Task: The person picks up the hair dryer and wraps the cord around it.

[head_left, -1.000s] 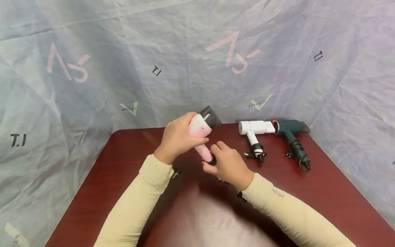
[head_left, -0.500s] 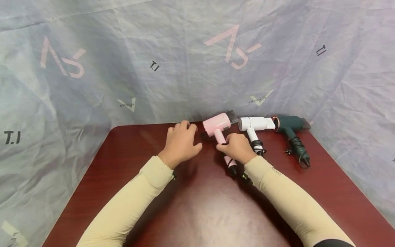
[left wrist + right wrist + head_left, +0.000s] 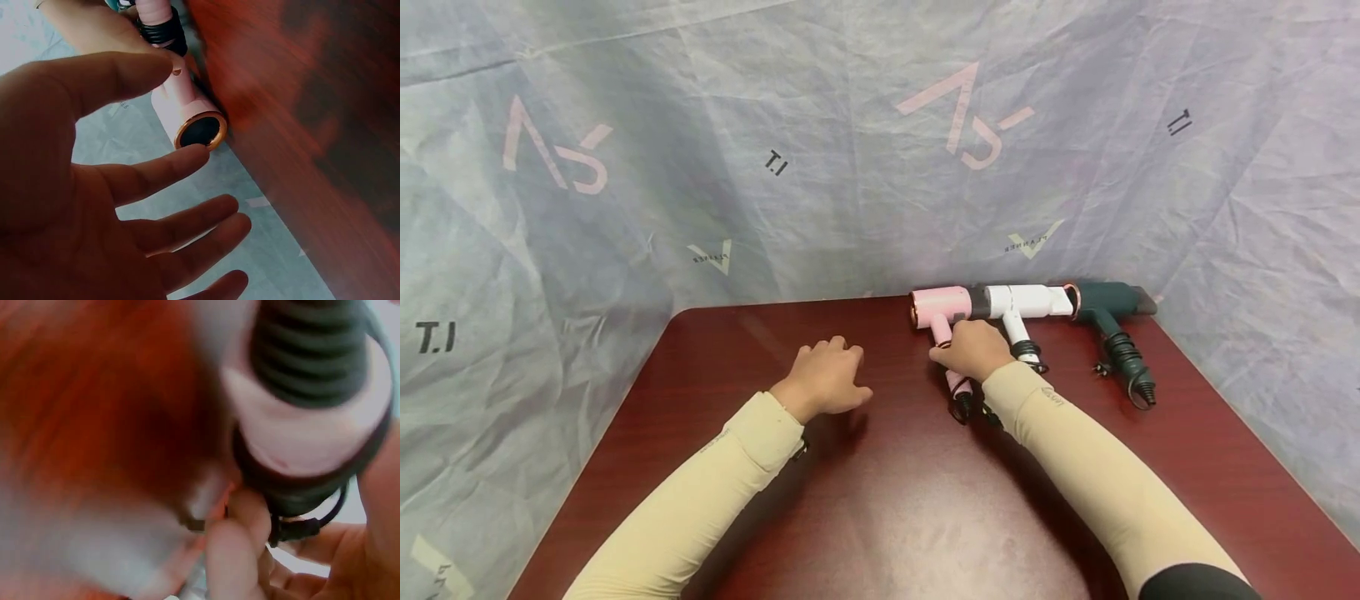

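A pink hair dryer point(image 3: 942, 305) lies near the table's back edge, its dark nozzle point(image 3: 979, 302) against the rear of a white hair dryer point(image 3: 1028, 301). My right hand point(image 3: 974, 350) grips the pink handle where black cord is wound round it; the right wrist view shows the handle's pink end point(image 3: 300, 444) and curled fingers close up. My left hand point(image 3: 826, 379) is off to the left, fingers spread and holding nothing. The left wrist view gives its open palm point(image 3: 37, 200), with the dryer's copper-rimmed rear point(image 3: 201, 131) beyond the fingertips.
A dark green hair dryer point(image 3: 1107, 301) continues the row at the right, with cord wound round its handle. Grey printed cloth point(image 3: 850, 167) hangs right behind the reddish-brown table point(image 3: 880, 483) and at both sides.
The pink hair dryer has come down from both hands onto the table, then turned in line with the white one. My left hand has let go of it and drawn back left.
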Tool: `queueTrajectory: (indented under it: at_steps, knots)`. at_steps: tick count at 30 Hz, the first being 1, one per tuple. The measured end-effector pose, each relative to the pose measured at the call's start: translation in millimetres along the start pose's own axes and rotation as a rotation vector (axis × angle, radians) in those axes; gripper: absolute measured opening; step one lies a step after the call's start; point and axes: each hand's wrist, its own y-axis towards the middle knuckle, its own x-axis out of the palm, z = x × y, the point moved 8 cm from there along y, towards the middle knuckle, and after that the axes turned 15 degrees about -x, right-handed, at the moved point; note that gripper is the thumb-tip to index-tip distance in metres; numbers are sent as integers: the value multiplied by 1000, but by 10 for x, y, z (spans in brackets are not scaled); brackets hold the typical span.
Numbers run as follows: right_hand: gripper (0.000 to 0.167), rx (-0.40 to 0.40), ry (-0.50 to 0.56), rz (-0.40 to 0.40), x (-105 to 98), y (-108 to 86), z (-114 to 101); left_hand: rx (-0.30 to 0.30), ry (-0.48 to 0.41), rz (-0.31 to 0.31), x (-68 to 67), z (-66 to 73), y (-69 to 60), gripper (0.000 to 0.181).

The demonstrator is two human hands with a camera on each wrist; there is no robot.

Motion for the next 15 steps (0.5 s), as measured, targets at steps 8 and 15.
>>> queueTrajectory:
  at_steps: [8, 15]
  knots:
    - [73, 58, -79, -23, -1, -71, 63, 19, 9, -43, 108, -17, -1, 46]
    - [51, -94, -35, 159, -247, -184, -81, 17, 19, -85, 185, -104, 18, 53]
